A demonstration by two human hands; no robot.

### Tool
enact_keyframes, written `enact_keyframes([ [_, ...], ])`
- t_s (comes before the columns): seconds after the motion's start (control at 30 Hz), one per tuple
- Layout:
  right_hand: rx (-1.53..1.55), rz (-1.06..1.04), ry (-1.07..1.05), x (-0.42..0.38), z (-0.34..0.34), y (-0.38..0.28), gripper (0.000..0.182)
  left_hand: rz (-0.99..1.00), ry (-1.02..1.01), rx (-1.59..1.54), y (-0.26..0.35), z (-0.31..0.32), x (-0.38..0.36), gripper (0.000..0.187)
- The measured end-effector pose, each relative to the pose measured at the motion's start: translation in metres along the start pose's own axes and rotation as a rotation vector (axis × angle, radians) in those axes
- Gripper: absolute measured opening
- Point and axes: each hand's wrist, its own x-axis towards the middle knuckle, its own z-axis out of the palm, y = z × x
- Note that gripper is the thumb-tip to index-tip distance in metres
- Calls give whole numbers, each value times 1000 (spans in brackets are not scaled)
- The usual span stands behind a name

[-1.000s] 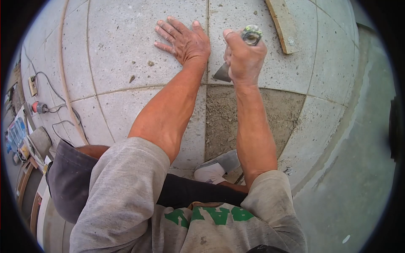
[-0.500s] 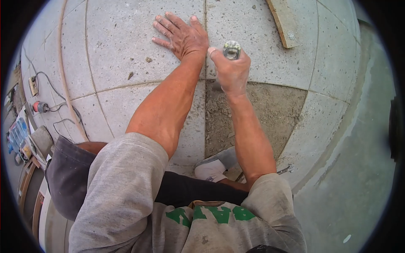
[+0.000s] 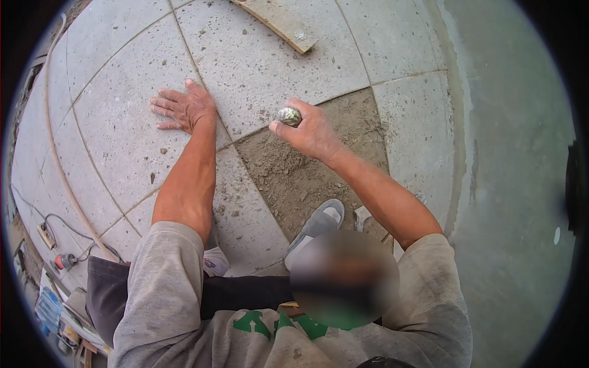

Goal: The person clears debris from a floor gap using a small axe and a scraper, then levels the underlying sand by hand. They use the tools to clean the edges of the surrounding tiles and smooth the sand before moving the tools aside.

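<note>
My left hand point(image 3: 187, 110) lies flat on a large pale paving slab point(image 3: 132, 80), its fingers spread, close to a joint line. My right hand point(image 3: 316, 135) is closed round the handle of a hand tool point(image 3: 289, 116). Only the rounded, speckled end of that handle shows; the rest of the tool is hidden under the hand, so its kind cannot be made out. This hand is over the upper edge of a slab-sized patch of loose grey-brown dirt point(image 3: 294, 178), sunk between the slabs. Crumbs of dirt are scattered on the slabs around both hands.
A wooden board point(image 3: 279, 24) lies on the far slabs. My shoe point(image 3: 322, 221) rests at the patch's near edge, beside a pale grey object point(image 3: 362, 216). A hose point(image 3: 55, 147), a cable with a red connector point(image 3: 63, 262) and clutter lie left. Smooth greenish floor point(image 3: 509, 184) stretches right.
The view has turned, swinging the slabs and board leftward. My right hand with the tool has shifted right along the dirt patch's upper edge. My left hand stays flat beside the same joint.
</note>
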Motion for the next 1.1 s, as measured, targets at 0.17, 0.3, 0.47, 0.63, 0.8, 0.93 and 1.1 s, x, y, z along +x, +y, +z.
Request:
enact_keyframes([
  [0.17,-674,-550,8,-69,-48,44,47,-18,-13,11,-4,3,0,85],
  [0.3,-641,38,-221,-104,-92,46,53,23,-49,-42,-8,-3,-1,90],
  [0.47,-362,37,-329,-141,-122,88,64,114,-128,-53,-13,-18,-5,86],
  [0.63,134,92,-215,-199,-103,127,68,374,-216,7,-10,-43,-56,73],
  [0.8,1088,403,-101,-234,-48,157,68,884,-358,81,-9,-49,-139,64],
  [0.93,276,608,197,-236,-21,162,49,1188,-510,139,-29,-45,-189,63],
  [1.1,74,308,330,-184,-69,153,45,1369,-742,186,-62,-54,-231,63],
])
